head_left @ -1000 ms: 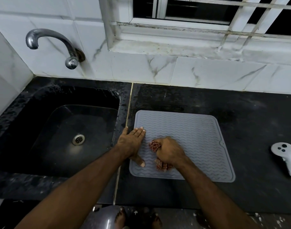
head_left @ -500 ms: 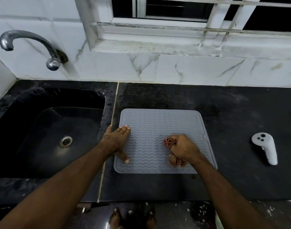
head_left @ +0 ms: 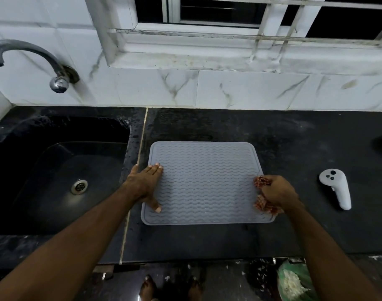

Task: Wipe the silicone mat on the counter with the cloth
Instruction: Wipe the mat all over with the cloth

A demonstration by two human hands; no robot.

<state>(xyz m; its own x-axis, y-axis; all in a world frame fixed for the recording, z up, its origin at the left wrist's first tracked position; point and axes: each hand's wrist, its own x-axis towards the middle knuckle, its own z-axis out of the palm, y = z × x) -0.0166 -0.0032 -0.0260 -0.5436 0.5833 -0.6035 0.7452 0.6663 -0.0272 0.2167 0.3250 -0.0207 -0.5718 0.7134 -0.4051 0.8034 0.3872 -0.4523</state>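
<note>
A right hand [head_left: 277, 192] grips a bunched red-patterned cloth [head_left: 264, 205] at the right edge of a grey, wave-ribbed silicone mat [head_left: 205, 185] (no readable writing); the left hand [head_left: 145, 185] presses flat, fingers straight.

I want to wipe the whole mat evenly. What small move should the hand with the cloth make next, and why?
Probably sweep the right hand with the bunched cloth back leftward, slightly farther up the grey silicone mat. It sits at the mat's right edge, and the left hand presses the left edge flat.

black counter [head_left: 207, 240], grey mat [head_left: 205, 183], white controller [head_left: 336, 187]
</note>
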